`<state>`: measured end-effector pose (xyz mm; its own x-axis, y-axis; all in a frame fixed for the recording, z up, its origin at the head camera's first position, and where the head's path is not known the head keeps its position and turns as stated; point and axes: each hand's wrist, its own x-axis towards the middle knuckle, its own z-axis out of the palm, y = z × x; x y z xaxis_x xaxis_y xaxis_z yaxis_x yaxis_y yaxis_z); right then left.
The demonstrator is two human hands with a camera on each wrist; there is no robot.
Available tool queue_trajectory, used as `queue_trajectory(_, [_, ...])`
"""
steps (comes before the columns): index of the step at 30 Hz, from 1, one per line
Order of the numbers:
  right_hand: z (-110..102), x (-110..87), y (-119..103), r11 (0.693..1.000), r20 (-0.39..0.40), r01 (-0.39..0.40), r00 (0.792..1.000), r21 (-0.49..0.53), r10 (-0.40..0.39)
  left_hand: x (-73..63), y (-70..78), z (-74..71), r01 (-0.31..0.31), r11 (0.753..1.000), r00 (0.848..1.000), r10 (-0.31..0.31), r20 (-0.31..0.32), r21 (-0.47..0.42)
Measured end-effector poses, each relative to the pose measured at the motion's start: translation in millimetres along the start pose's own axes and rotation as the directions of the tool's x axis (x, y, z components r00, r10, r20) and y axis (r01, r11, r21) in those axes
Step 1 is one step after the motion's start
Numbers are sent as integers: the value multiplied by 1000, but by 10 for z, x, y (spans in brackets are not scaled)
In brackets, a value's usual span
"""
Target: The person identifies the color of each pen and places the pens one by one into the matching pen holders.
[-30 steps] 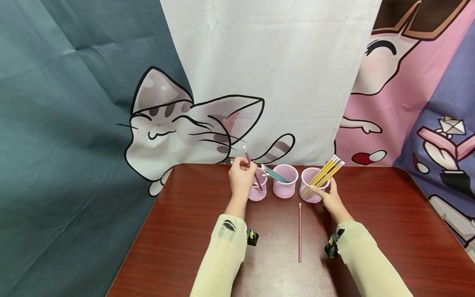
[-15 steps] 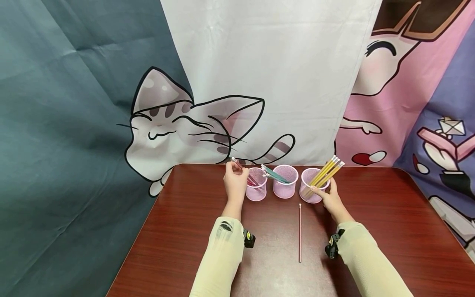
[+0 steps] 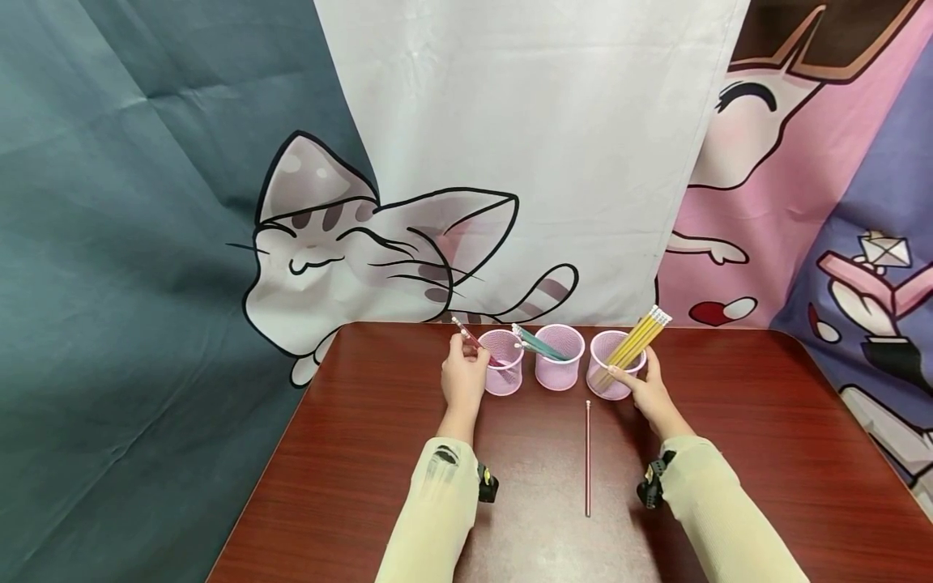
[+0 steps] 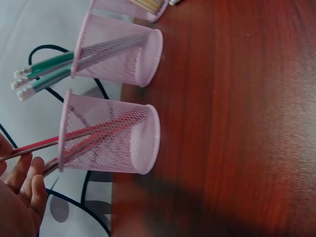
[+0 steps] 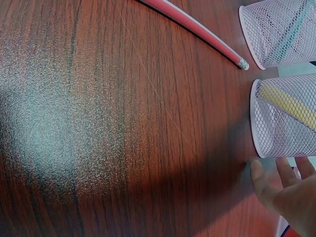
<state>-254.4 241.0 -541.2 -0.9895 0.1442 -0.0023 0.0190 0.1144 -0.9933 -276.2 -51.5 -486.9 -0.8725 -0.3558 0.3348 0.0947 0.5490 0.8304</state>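
Around the right pink mesh pencil cup my right hand curls, thumb at the front rim and fingers on the far right side. Several yellow pencils lean right in that cup. My left hand is at the mouth of the left pink mesh cup, pinching a red pencil whose lower end is inside. Other red pencils slant in the same cup, beside the fingers. A loose red pencil lies on the table between the arms, its white eraser end toward the cups.
Between the two handled cups stands a middle pink mesh cup with several green pencils leaning left. All three cups are near the back edge of the brown wooden table. A printed cloth hangs right behind it.
My left hand has moved left and down, lowering the red pencil to lean left in the cup. The yellow pencils have drawn closer together. My right hand stays at its cup.
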Motion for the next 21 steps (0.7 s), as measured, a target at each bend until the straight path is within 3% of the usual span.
queue_trajectory(9, [-1,15,29,1000,-13,1,1000,7,-1,-75,-136,22,62,995,998,-61,-9,82])
queue_trajectory(21, [11,8,16,1000,-21,5,1000,12,-5,-116,-274,31,97,992,995,-98,9,81])
